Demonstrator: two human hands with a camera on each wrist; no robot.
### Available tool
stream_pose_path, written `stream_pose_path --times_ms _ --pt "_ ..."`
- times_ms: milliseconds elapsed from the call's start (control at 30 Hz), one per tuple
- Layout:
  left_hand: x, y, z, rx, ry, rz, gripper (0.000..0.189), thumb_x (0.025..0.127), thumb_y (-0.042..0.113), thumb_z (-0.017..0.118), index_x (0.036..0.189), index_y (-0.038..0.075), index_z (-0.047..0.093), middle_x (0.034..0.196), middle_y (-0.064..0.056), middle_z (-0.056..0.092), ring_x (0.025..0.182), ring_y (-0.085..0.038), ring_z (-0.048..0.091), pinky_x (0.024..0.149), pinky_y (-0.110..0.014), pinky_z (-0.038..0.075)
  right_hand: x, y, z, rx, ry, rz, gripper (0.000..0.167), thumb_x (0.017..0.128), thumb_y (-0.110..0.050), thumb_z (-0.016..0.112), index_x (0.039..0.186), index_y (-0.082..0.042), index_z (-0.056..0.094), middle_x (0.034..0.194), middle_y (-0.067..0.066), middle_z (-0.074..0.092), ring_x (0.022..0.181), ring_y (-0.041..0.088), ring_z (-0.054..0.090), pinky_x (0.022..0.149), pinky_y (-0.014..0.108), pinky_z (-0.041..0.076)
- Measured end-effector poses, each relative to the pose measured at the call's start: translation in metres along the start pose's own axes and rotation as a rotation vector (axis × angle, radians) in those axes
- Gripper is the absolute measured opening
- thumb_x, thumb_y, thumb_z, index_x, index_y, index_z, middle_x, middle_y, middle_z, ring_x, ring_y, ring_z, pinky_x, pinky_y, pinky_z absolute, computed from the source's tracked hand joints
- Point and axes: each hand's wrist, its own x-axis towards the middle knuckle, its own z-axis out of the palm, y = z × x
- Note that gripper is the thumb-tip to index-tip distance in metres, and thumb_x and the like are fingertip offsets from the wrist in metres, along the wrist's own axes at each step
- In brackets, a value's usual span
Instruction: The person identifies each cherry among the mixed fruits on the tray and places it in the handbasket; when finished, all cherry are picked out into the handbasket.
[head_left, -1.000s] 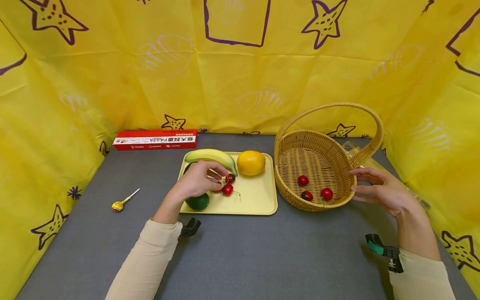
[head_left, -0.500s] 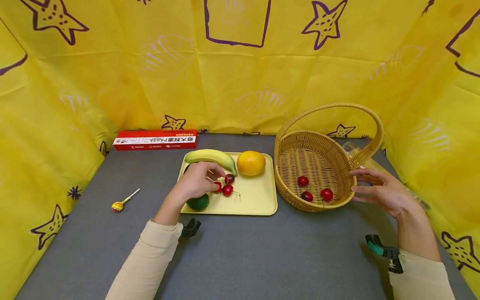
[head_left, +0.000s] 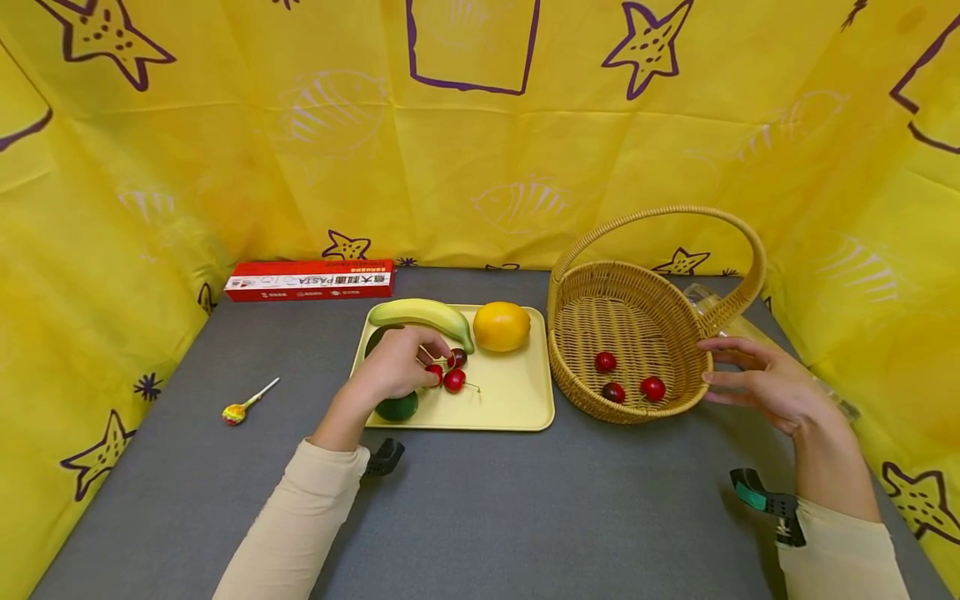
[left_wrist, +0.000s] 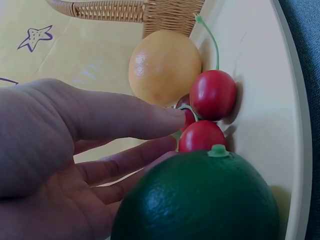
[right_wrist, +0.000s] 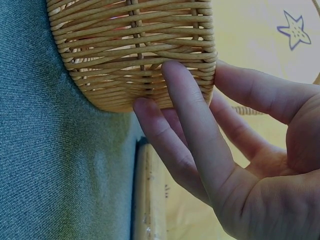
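My left hand point(head_left: 401, 360) reaches over the cream tray point(head_left: 517, 408), thumb and fingers apart around a cluster of cherries. In the left wrist view, the thumb tip overlaps a dark cherry point(head_left: 457, 358) with a looped stem. Two red cherries point(left_wrist: 213, 95) lie beside it, one partly behind the hand in the head view. A dark green fruit point(left_wrist: 195, 195) sits near the fingers. My right hand point(head_left: 772, 379) touches the wicker basket point(head_left: 566, 367) at its right side, fingers extended against rim and outer wall. Three cherries point(head_left: 652, 388) lie inside the basket.
A banana point(head_left: 423, 315), an orange-yellow fruit point(head_left: 502, 326) and another dark green fruit point(head_left: 378, 337) share the tray. A red pasta box point(head_left: 310, 281) lies at the back left, a lollipop point(head_left: 236, 413) at left. Behind the basket is a clear-and-tan long package point(head_left: 757, 333). Yellow cloth surrounds the table.
The left hand has lowered slightly at the cherries, and the dark cherry has shifted a little left. The right hand and basket stay put.
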Motion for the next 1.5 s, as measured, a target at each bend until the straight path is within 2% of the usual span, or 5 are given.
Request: stream_pose_path --times_ms 467,767,1000,1233,1500 --pt "0.0037 0.0004 0.0071 0.064 -0.035 -0.010 0.038 0.075 -0.009 0.074 0.107 0.010 0.078 0.101 -0.007 0.075 0.097 -0.026 0.066 0.076 -0.034 0.052 0.0001 0.0011 -0.0009 0.012 0.001 -0.009 0.043 0.098 0.008 0.064 0.137 -0.011 0.063 0.127 -0.015 0.065 0.100 0.014 0.074 0.080 0.035 0.064" --pt "0.0048 0.0011 0.0088 0.105 -0.048 -0.036 0.035 0.075 -0.007 0.076 0.105 0.011 0.076 0.099 -0.008 0.075 0.096 -0.025 0.066 0.077 -0.033 0.051 -0.0003 0.0002 -0.0002 -0.007 -0.002 -0.014 0.044 0.098 0.007 0.064 0.138 -0.010 0.062 0.128 -0.015 0.064 0.102 0.013 0.073 0.080 0.034 0.064" --pt "0.0039 0.0022 0.0088 0.109 -0.054 -0.043 0.034 0.076 -0.005 0.079 0.106 0.011 0.076 0.095 -0.007 0.074 0.089 -0.022 0.063 0.074 -0.031 0.050 -0.0006 0.0007 -0.0001 0.011 -0.005 -0.017 0.044 0.098 0.008 0.064 0.138 -0.010 0.063 0.128 -0.015 0.065 0.102 0.013 0.073 0.080 0.034 0.064" --pt "0.0026 0.0019 0.0068 0.095 -0.060 -0.050 0.031 0.077 0.002 0.084 0.106 0.012 0.076 0.094 -0.006 0.073 0.089 -0.022 0.062 0.077 -0.033 0.050 -0.0007 0.0010 -0.0007 0.014 -0.005 -0.015 0.045 0.098 0.008 0.064 0.138 -0.010 0.062 0.129 -0.015 0.064 0.103 0.013 0.073 0.081 0.034 0.064" --pt "0.0020 0.0020 0.0029 0.051 -0.035 -0.075 0.028 0.074 0.002 0.085 0.098 0.009 0.074 0.091 -0.007 0.073 0.086 -0.021 0.064 0.074 -0.033 0.052 -0.0009 0.0002 -0.0004 0.004 -0.004 -0.007 0.044 0.098 0.007 0.064 0.138 -0.011 0.062 0.129 -0.015 0.064 0.103 0.013 0.073 0.081 0.034 0.064"
